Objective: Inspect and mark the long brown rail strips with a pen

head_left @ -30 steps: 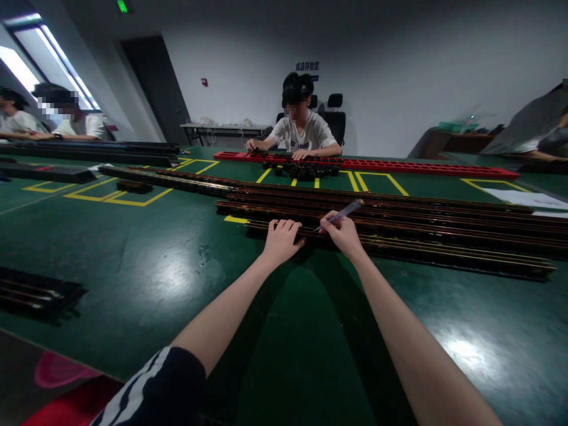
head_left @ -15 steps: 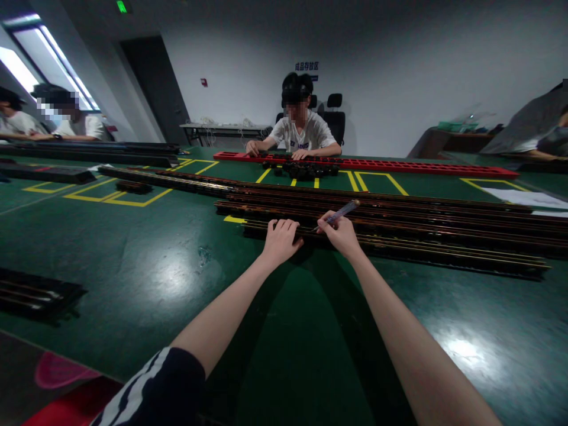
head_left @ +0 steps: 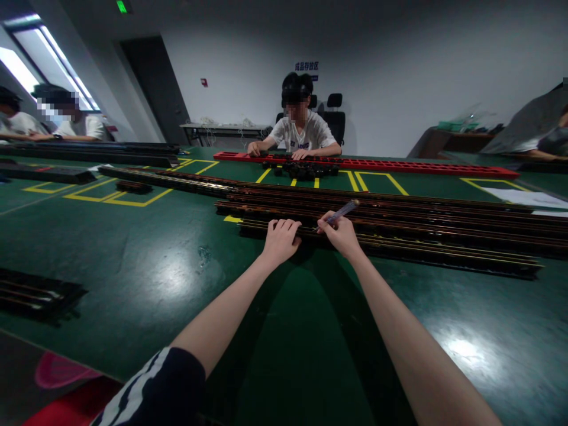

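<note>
My left hand [head_left: 281, 239] rests on the nearest long dark rail [head_left: 444, 253], its fingers curled over the rail's near edge. My right hand [head_left: 341, 234] is closed around a clear pen-like tool [head_left: 341, 212], whose tip touches the same rail just right of my left hand. Several more long dark rails with brassy strips [head_left: 399, 213] lie side by side behind the nearest one.
A person in a white shirt [head_left: 302, 133] sits opposite at a long red tray [head_left: 399, 166] with small black parts [head_left: 306, 171]. More people sit at the far left and far right. A dark rail piece [head_left: 35, 294] lies near left on the green table [head_left: 146, 260].
The nearest rail has slid a little to the left under my hands. Both hands stay in nearly the same place.
</note>
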The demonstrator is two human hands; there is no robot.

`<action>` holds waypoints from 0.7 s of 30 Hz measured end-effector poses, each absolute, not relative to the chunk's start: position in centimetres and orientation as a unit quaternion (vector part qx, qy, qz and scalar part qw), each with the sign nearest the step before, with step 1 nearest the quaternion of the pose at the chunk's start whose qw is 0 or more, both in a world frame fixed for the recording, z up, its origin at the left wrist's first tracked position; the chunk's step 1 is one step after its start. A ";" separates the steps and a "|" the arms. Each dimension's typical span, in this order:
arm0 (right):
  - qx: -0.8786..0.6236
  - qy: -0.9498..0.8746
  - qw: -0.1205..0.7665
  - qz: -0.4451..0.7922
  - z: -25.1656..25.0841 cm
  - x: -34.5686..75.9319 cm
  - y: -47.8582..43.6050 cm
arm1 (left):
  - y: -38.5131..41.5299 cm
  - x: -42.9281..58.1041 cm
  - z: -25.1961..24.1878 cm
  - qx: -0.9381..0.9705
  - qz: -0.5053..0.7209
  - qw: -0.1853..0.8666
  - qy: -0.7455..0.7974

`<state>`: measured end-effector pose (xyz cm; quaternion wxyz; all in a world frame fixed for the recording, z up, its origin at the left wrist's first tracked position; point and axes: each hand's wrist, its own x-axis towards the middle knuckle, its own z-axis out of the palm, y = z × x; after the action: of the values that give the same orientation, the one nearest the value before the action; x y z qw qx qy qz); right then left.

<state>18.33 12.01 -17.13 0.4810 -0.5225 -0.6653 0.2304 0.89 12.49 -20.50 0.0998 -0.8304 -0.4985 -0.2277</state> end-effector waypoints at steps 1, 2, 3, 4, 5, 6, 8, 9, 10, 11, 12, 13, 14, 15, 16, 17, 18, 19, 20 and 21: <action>-0.523 -0.666 0.479 0.231 -17.0 18.3 11.9 | 12.5 0.9 -20.5 -0.831 -0.228 0.100 -0.498; -0.525 -0.667 0.477 0.230 -17.0 18.3 11.9 | 12.5 0.9 -20.5 -0.831 -0.228 0.101 -0.498; -0.526 -0.668 0.475 0.227 -16.9 18.3 11.8 | 12.5 0.9 -20.6 -0.831 -0.228 0.101 -0.497; -0.527 -0.669 0.474 0.224 -16.9 18.3 11.8 | 12.5 0.9 -20.6 -0.832 -0.228 0.100 -0.497; -0.528 -0.671 0.472 0.220 -16.9 18.3 11.8 | 12.5 0.9 -20.6 -0.833 -0.228 0.098 -0.495; -0.530 -0.671 0.471 0.216 -16.9 18.3 11.8 | 12.5 0.9 -20.6 -0.834 -0.228 0.096 -0.493; -0.531 -0.674 0.468 0.212 -16.9 18.3 11.8 | 12.5 0.8 -20.6 -0.836 -0.227 0.091 -0.490; -0.530 -0.675 0.468 0.210 -17.0 18.4 11.8 | 12.5 0.8 -20.6 -0.837 -0.227 0.090 -0.490; -0.528 -0.676 0.469 0.208 -17.0 18.4 11.9 | 12.5 0.8 -20.6 -0.837 -0.226 0.090 -0.490; -0.526 -0.677 0.471 0.207 -17.1 18.4 11.9 | 12.5 0.8 -20.5 -0.837 -0.225 0.091 -0.490; -0.523 -0.678 0.473 0.205 -17.2 18.4 12.0 | 12.5 0.8 -20.5 -0.837 -0.224 0.092 -0.491; -0.521 -0.679 0.475 0.204 -17.3 18.5 12.0 | 12.5 0.8 -20.5 -0.837 -0.222 0.092 -0.492; -0.519 -0.681 0.474 0.204 -17.3 18.5 12.1 | 12.5 0.8 -20.5 -0.837 -0.220 0.091 -0.493; -0.519 -0.682 0.474 0.204 -17.4 18.6 12.1 | 12.5 0.8 -20.5 -0.837 -0.219 0.090 -0.493; -0.519 -0.682 0.474 0.203 -17.4 18.6 12.1 | 12.5 0.8 -20.5 -0.838 -0.218 0.089 -0.493; -0.520 -0.681 0.474 0.203 -17.5 18.6 12.2 | 12.5 0.8 -20.5 -0.838 -0.217 0.088 -0.493; -0.523 -0.678 0.477 0.202 -17.5 18.6 12.2 | 12.5 0.8 -20.5 -0.837 -0.218 0.088 -0.493; -0.526 -0.673 0.480 0.201 -17.5 18.7 12.1 | 12.5 0.8 -20.5 -0.837 -0.219 0.088 -0.494; -0.528 -0.668 0.485 0.199 -17.5 18.7 12.1 | 12.6 0.8 -20.6 -0.836 -0.220 0.088 -0.496; -0.530 -0.664 0.489 0.198 -17.5 18.7 12.1 | 12.6 0.8 -20.6 -0.835 -0.222 0.087 -0.496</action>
<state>18.74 12.14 -17.46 0.4889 -0.5302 -0.6638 0.1983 0.80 12.60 -20.62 0.0872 -0.8347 -0.4963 -0.2221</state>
